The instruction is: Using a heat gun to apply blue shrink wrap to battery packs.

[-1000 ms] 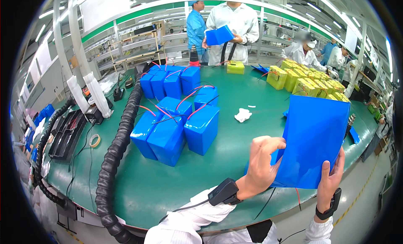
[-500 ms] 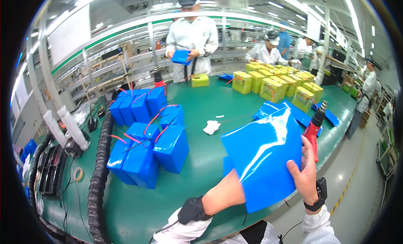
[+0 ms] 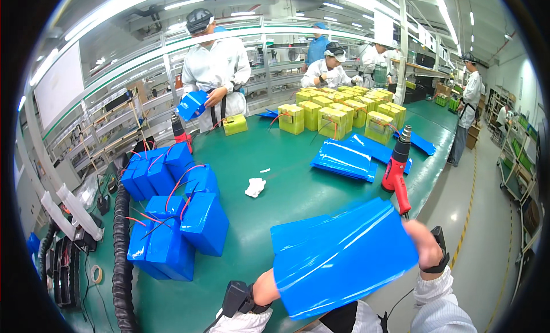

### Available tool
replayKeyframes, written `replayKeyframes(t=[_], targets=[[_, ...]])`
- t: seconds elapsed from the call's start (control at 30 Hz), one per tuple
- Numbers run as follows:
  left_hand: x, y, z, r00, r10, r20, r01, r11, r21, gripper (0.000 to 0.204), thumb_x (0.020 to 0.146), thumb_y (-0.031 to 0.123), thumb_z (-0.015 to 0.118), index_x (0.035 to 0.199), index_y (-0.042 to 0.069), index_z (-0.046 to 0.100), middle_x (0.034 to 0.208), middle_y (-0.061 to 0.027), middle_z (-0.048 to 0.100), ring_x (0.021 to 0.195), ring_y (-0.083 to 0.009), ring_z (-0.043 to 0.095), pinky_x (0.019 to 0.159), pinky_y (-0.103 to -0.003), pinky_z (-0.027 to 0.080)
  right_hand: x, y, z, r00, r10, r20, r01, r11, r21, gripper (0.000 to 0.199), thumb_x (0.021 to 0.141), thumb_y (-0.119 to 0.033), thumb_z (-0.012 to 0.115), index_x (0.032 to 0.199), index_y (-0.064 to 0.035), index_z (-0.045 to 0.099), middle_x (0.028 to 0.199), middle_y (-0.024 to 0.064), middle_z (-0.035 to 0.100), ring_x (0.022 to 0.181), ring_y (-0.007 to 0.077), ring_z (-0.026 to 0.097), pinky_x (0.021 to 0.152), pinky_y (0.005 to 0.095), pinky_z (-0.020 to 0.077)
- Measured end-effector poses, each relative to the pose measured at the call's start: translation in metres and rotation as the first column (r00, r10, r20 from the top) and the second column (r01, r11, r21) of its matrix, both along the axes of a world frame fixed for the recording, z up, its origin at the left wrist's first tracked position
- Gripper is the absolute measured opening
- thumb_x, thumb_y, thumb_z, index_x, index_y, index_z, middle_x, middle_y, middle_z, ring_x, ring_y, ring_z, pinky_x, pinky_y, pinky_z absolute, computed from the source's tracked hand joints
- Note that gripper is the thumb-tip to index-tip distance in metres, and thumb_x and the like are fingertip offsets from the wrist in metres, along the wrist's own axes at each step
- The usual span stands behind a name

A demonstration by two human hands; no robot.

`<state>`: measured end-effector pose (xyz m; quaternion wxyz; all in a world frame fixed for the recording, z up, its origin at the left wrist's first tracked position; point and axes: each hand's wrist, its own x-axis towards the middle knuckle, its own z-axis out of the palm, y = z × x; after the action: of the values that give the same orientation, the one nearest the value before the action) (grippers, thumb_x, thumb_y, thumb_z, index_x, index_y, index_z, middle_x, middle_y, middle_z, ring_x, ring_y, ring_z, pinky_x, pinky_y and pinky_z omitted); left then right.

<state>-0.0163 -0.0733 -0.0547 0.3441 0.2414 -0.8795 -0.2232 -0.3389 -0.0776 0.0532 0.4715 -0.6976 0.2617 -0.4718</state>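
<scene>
A glossy blue plastic film sleeve (image 3: 344,258), flat and wide, is in front of me above the near table edge. My left hand (image 3: 265,287) reaches to its lower left side; the fingers are hidden by the film, and I cannot tell whether they are behind or inside it. At the sleeve's right edge is my right hand (image 3: 425,244), smeared by motion, its fingers unclear. Another blue film piece (image 3: 298,228) shows behind the sleeve. Just beyond my right hand, a red heat gun (image 3: 395,181) stands nozzle up.
Blue-wrapped battery packs (image 3: 204,224) with red and black leads stand at left, beside a black corrugated hose (image 3: 122,258). Yellow packs (image 3: 332,122) fill the far side. Blue sleeves (image 3: 344,158) lie stacked mid-right. Crumpled white paper (image 3: 255,187) lies centrally. Across the table, a co-worker (image 3: 215,69) holds blue film.
My view has turned right. The blue sleeve has tilted flatter and lower, exposing the film piece behind it. My right hand has shifted along its right edge and is blurred.
</scene>
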Motion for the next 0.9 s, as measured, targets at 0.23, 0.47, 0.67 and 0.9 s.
replayKeyframes(t=[0.23, 0.47, 0.67, 0.9], targets=[[0.002, 0.027, -0.026, 0.995, -0.007, -0.097, 0.031, 0.967, 0.253, 0.044, 0.089, 0.023, 0.069, 0.127, 0.004, 0.062, 0.130, -0.0199, 0.061, 0.119, -0.0361, 0.059, 0.099, -0.046, 0.048, -0.007, -0.008, -0.010, 0.765, 0.443, -0.467, -0.624, 0.687, -0.372, 0.052, 0.084, -0.028, 0.082, 0.121, 0.0022, 0.063, 0.119, 0.0172, 0.064, 0.102, 0.0330, 0.063, 0.085, 0.0405, 0.0506], [-0.018, -0.015, 0.088, 0.965, -0.181, -0.192, 0.214, 0.962, 0.169, 0.038, 0.087, 0.001, 0.061, 0.124, 0.002, 0.065, 0.113, -0.0199, 0.069, 0.098, -0.0328, 0.068, 0.090, -0.040, 0.051, -0.103, 0.039, -0.075, 0.801, -0.449, 0.396, 0.474, 0.880, 0.038, 0.037, 0.096, -0.016, 0.068, 0.128, 0.0002, 0.057, 0.118, 0.0119, 0.067, 0.103, 0.0222, 0.066, 0.090, 0.0391, 0.0536], [0.004, -0.036, 0.088, 0.978, 0.061, 0.200, -0.044, 0.995, -0.088, 0.064, 0.080, -0.008, 0.062, 0.141, 0.012, 0.054, 0.148, -0.0124, 0.048, 0.139, -0.0435, 0.040, 0.115, -0.055, 0.032, -0.169, 0.060, -0.069, 0.808, -0.524, 0.268, 0.532, 0.845, 0.046, 0.043, 0.103, -0.026, 0.056, 0.137, -0.0002, 0.051, 0.128, 0.0108, 0.062, 0.114, 0.0225, 0.062, 0.099, 0.0384, 0.0487], [-0.056, -0.012, 0.067, 0.899, 0.186, 0.396, -0.037, 0.934, -0.356, 0.048, 0.077, 0.011, 0.077, 0.122, 0.014, 0.062, 0.148, -0.0073, 0.049, 0.145, -0.0362, 0.034, 0.118, -0.064, 0.023, -0.193, 0.097, -0.109, 0.864, -0.504, 0.020, 0.489, 0.847, 0.210, 0.045, 0.100, -0.021, 0.062, 0.140, -0.0028, 0.051, 0.130, 0.0087, 0.061, 0.116, 0.0198, 0.059, 0.098, 0.0360, 0.0487]])
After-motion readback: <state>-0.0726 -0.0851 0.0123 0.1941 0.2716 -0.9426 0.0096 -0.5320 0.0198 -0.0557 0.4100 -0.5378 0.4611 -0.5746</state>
